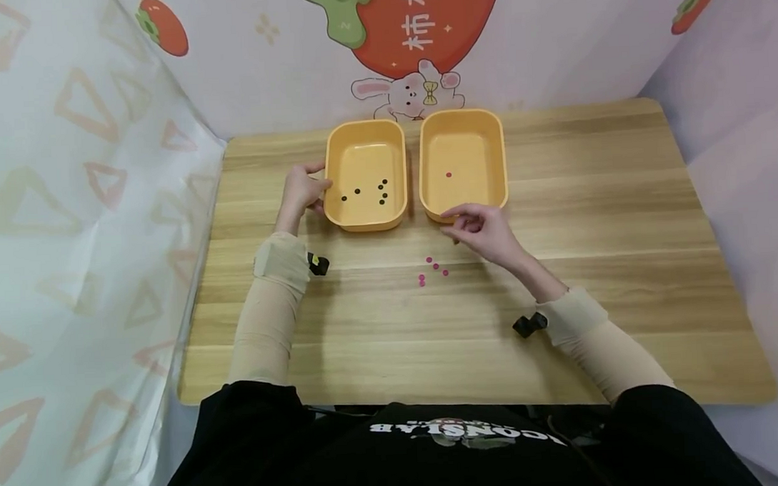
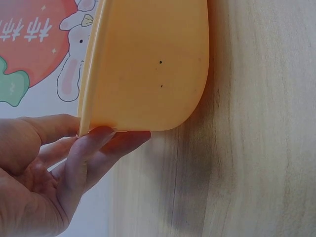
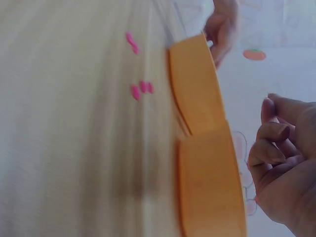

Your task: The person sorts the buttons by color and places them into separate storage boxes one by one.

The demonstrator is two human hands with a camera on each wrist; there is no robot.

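Note:
Two yellow-orange plastic bins stand side by side at the table's far edge. My left hand [image 1: 302, 189] grips the left bin [image 1: 364, 129] at its left rim; in the left wrist view, fingers press the outer wall. Several small black discs [image 1: 358, 191] lie inside it. One small pink disc [image 1: 449, 175] lies in the right bin [image 1: 462, 117]. My right hand [image 1: 484, 232] is over that bin's near rim. Its thumb and index fingertips [image 3: 270, 98] meet, the other fingers curled, and no disc shows between them. Several pink discs [image 1: 435, 266] are scattered on the table in front.
Both bins rest on a light wood table [image 1: 392, 343]. A printed cloth [image 1: 280, 82] with a persimmon and a rabbit hangs right behind them. Black wrist cameras [image 1: 529, 325] stick out from both forearms. Another patterned cloth [image 1: 93, 232] hangs at the left.

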